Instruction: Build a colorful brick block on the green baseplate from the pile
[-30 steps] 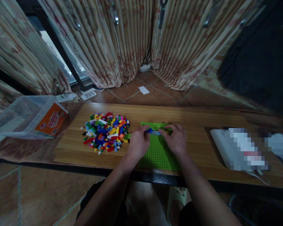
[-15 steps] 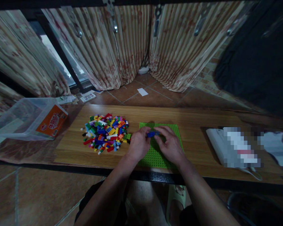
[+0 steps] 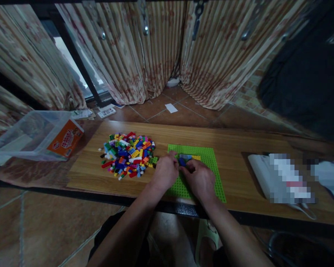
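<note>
A green studded baseplate [image 3: 211, 163] lies on the wooden board near the front edge. A short row of bricks, blue, grey and yellow [image 3: 189, 158], sits on its far part. My left hand [image 3: 165, 172] and my right hand [image 3: 199, 178] meet over the plate, fingers curled and pinched on a small blue brick [image 3: 182, 161] between them. A heap of mixed coloured bricks [image 3: 128, 154] lies just left of my left hand.
A clear plastic tub with an orange label [image 3: 41, 135] lies on its side at the far left. White papers and a blurred item [image 3: 286, 178] sit at the right. Curtains hang behind. Tiled floor lies beyond and below the board.
Both hands have drawn back toward me on the plate, still pinched on the blue brick. The row of bricks at the plate's far part now shows.
</note>
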The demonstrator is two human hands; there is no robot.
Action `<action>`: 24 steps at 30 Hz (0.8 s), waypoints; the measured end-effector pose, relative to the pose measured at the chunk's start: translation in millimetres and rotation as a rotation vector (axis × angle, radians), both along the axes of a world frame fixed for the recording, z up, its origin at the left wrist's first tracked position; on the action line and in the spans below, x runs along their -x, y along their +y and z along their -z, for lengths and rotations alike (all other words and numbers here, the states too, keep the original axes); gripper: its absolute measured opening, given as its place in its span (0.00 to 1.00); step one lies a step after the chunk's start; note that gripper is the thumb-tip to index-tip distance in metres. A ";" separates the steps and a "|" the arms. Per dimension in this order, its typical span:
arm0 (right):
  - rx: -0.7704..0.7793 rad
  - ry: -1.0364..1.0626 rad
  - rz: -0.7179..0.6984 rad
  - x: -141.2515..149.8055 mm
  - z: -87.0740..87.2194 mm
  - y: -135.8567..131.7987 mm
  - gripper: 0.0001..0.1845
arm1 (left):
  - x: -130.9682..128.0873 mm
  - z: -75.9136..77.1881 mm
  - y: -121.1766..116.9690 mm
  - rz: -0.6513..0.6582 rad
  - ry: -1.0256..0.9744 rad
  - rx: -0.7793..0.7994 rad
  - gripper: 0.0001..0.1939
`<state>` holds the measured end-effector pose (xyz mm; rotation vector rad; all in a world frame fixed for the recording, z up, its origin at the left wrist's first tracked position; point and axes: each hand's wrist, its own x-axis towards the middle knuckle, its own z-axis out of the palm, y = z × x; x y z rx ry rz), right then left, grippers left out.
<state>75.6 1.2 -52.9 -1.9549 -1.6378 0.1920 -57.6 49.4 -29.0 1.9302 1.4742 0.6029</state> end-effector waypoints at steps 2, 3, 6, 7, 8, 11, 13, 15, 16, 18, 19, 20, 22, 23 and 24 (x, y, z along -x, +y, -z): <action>0.010 -0.038 -0.009 2.2 0.2 2.4 0.12 | -0.5 0.2 0.4 0.007 -0.015 0.006 0.21; 0.012 -0.050 -0.019 2.5 0.1 3.3 0.13 | -0.7 0.0 0.7 0.009 -0.022 0.012 0.21; 0.020 -0.050 -0.056 0.4 -0.2 5.0 0.12 | -1.1 -1.1 1.5 0.018 -0.036 0.023 0.21; 0.025 -0.037 -0.071 -0.9 -0.2 5.3 0.11 | -1.2 -1.4 1.6 0.019 -0.037 0.021 0.21; 0.027 -0.020 -0.085 -2.2 -0.2 5.5 0.11 | -1.3 -1.7 1.7 0.018 -0.040 0.018 0.22; 0.020 0.040 -0.124 -5.6 0.2 5.8 0.12 | -1.7 -1.7 1.4 0.016 -0.052 0.006 0.21; 0.014 0.069 -0.134 -6.9 0.3 5.9 0.13 | -2.2 -0.8 1.3 0.016 -0.060 0.004 0.21; 0.023 0.086 -0.136 -7.3 0.2 6.0 0.14 | -3.0 0.4 1.3 0.013 -0.062 0.001 0.20; 0.028 0.091 -0.135 -7.3 0.1 6.0 0.14 | -3.5 1.1 1.5 0.010 -0.062 -0.001 0.20; 0.033 0.091 -0.134 -7.1 0.0 6.1 0.14 | -4.7 2.0 2.0 0.003 -0.059 -0.005 0.20; 0.033 0.088 -0.133 -7.1 -0.1 6.2 0.15 | -5.3 2.1 2.3 -0.003 -0.054 -0.006 0.20; 0.030 0.086 -0.132 -7.0 -0.3 6.3 0.15 | -6.0 1.9 2.7 -0.007 -0.046 -0.007 0.20; 0.025 0.089 -0.133 -7.0 -0.7 6.6 0.15 | -7.4 0.8 3.3 -0.018 -0.026 -0.009 0.19; 0.023 0.092 -0.132 -6.9 -1.0 6.8 0.15 | -8.1 0.1 3.6 -0.026 -0.018 -0.010 0.19; 0.022 0.093 -0.128 -6.7 -1.3 7.1 0.15 | -8.7 -0.6 3.8 -0.034 -0.015 -0.010 0.19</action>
